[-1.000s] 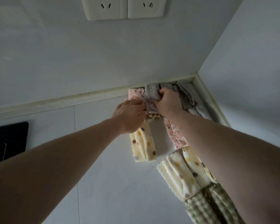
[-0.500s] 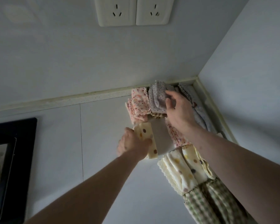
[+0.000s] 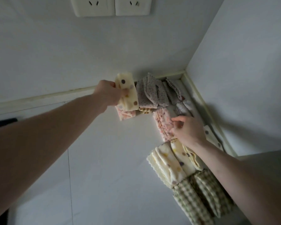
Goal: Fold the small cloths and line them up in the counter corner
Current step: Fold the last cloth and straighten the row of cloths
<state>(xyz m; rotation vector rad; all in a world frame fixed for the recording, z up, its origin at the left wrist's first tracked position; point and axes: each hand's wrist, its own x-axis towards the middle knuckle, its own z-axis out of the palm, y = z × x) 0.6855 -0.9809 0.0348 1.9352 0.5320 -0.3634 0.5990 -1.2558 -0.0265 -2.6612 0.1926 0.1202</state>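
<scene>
From the head camera I look down into the counter [image 3: 104,168] corner, where two white walls meet above a pale trim strip [image 3: 44,98].

My left hand [image 3: 108,93] reaches to the back wall and grips a folded yellow dotted cloth [image 3: 127,93], fingers curled round its left edge, the cloth standing up against the wall. Under it lies a pink floral cloth [image 3: 126,113], flat on the counter. Just right of the yellow one sit two grey dotted cloths [image 3: 150,93], folded and leaning side by side, and beyond them, tight in the corner, a grey-edged cloth [image 3: 173,90]. A small checked cloth [image 3: 144,110] peeks out below the grey ones.

My right hand [image 3: 187,130] rests on the near end of a second pink cloth [image 3: 163,124], fingertips [image 3: 175,122] bent down on it; whether they pinch it or only press I cannot tell. Nearer me along the right wall lie folded cream dotted cloths [image 3: 170,164], then green checked cloths [image 3: 199,195] touching them, partly under my forearm. A dotted strip [image 3: 209,135] lies by the right trim.

Two sockets [image 3: 113,5] sit high on the back wall. A dark edge [image 3: 3,122] shows at far left.
</scene>
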